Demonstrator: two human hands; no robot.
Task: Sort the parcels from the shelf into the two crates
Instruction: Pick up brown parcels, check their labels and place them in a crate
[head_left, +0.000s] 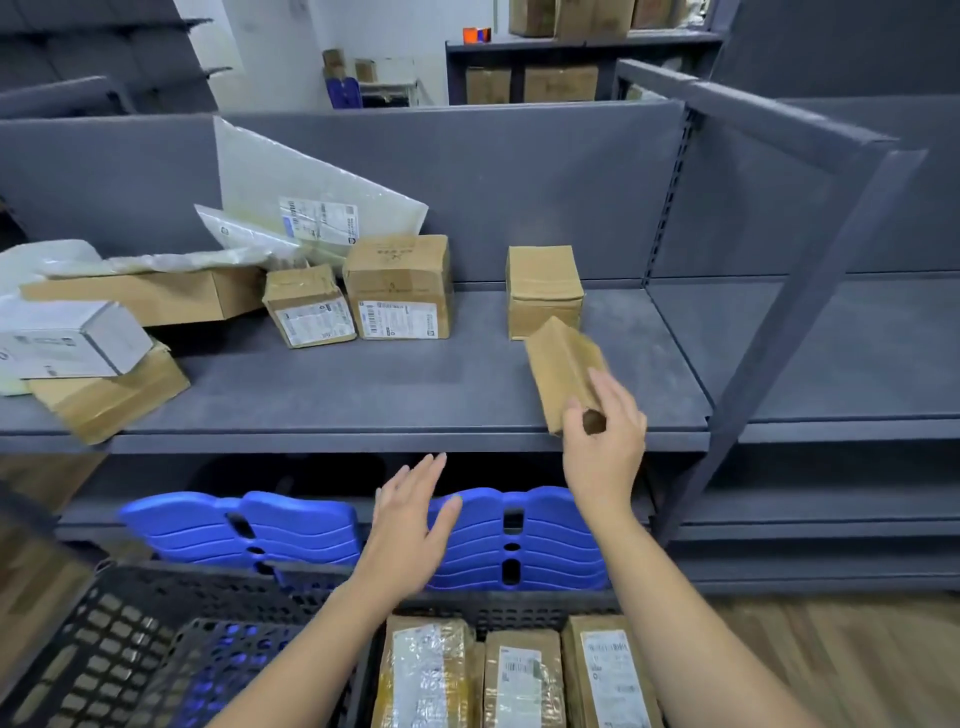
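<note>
Parcels crowd the left end of the grey shelf (363, 384), and every place here is given from that shelf. At its far left a white box (67, 340) lies tilted on top of a flat cardboard box (111, 400) that juts over the front edge. Behind these, a long brown carton (150, 296) carries a crumpled plastic mailer (156, 262). Further right, a large bubble mailer (311, 192) leans against the shelf's back panel, label facing out. In front of it stand two labelled cartons side by side: a small tilted one (309, 306) and a taller upright one (399, 286), touching or nearly so. Well to their right, alone near the shelf's right upright, sits a plain cube-shaped carton (544, 288).

Below the shelf's front edge the left hand (410, 525) hovers with fingers spread, gripping nothing, in front of two blue plastic panels (363, 530) propped under the shelf. Lower left is a black mesh crate (104, 639); its contents are hard to read (blue shows through the holes). Beside it a second crate (519, 608) holds three labelled cartons (519, 680) standing in a row.

At the shelf's front right, the right hand (605, 441) grasps a small brown parcel (563, 369) by its near end, tilted, just in front of the cube-shaped carton.
</note>
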